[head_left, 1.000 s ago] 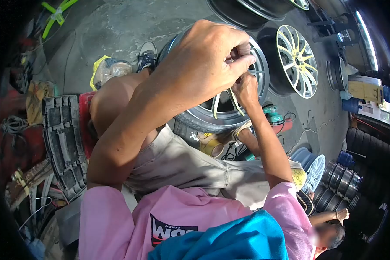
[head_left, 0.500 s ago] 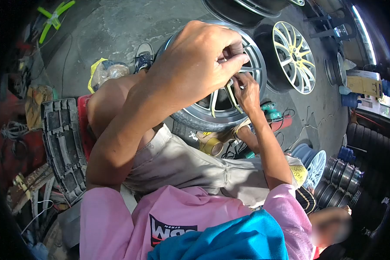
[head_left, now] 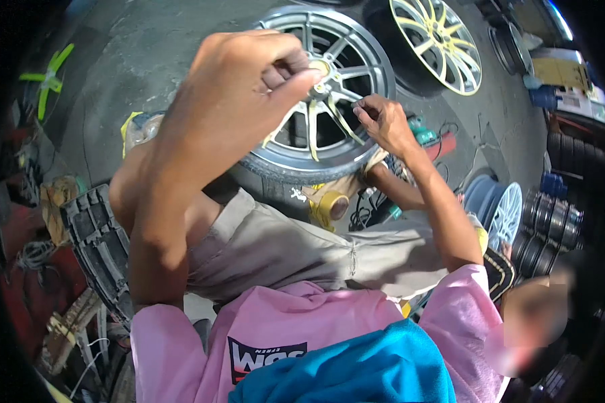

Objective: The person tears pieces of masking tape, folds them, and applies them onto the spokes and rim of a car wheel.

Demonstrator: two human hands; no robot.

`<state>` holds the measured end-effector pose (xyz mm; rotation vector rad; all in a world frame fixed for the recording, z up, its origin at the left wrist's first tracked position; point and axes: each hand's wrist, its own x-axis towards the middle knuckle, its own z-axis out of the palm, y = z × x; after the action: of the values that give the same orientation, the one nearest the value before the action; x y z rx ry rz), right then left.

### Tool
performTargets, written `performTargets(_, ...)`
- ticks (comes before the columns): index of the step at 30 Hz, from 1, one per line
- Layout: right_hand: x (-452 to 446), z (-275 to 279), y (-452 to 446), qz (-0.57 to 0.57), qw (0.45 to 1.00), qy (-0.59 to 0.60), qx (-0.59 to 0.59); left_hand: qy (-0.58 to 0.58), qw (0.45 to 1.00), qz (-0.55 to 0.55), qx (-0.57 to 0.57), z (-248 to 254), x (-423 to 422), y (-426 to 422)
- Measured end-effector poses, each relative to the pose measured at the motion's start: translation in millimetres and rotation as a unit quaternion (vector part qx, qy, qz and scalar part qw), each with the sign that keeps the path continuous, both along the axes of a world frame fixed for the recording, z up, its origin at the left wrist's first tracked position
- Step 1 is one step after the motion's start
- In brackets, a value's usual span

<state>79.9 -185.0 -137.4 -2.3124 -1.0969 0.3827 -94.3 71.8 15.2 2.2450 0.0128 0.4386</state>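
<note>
A grey multi-spoke wheel rim (head_left: 375,60) lies in front of me on top of a tire (head_left: 275,176). Pale yellow strips of masking tape (head_left: 312,138) cover several of its near spokes. My left hand (head_left: 249,77) is raised over the rim's left part, closed with thumb and fingers pressed together; whatever it may hold is hidden. Over the right side of the rim, my right hand (head_left: 384,124) is closed in a pinch near a spoke. Anything between its fingertips is too small to make out.
Another rim (head_left: 474,77) with yellow-covered spokes stands beyond. A tape roll (head_left: 333,205) sits by my legs, with a green power tool (head_left: 422,131) and cables to the right. A blue-grey rim (head_left: 507,215), stacked rims (head_left: 551,218) and another person (head_left: 534,316) are at right.
My hands have moved apart: the left went left, away from the right, uncovering the rim's centre and taped spokes. The view has also shifted, with the rim appearing higher.
</note>
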Motion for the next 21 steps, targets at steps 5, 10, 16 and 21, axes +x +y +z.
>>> performTargets(5, -9, -31, -69, 0.055, 0.838, 0.490, -0.235, 0.046, 0.997, -0.056, 0.031, -9, 5, -8)
performTargets(10, -79, -59, -81, 0.261, 0.893, 0.101, -0.352, 0.152, 0.981, -0.065, 0.106, -29, 6, -15)
performTargets(16, -120, -168, -111, 0.291, 0.810, 0.395, -0.321, 0.207, 0.955, -0.106, 0.186, -47, 7, -29)
performTargets(21, -129, -202, -119, -0.088, 0.779, 0.569, -0.247, 0.239, 0.945, -0.110, 0.197, -47, 6, -42)
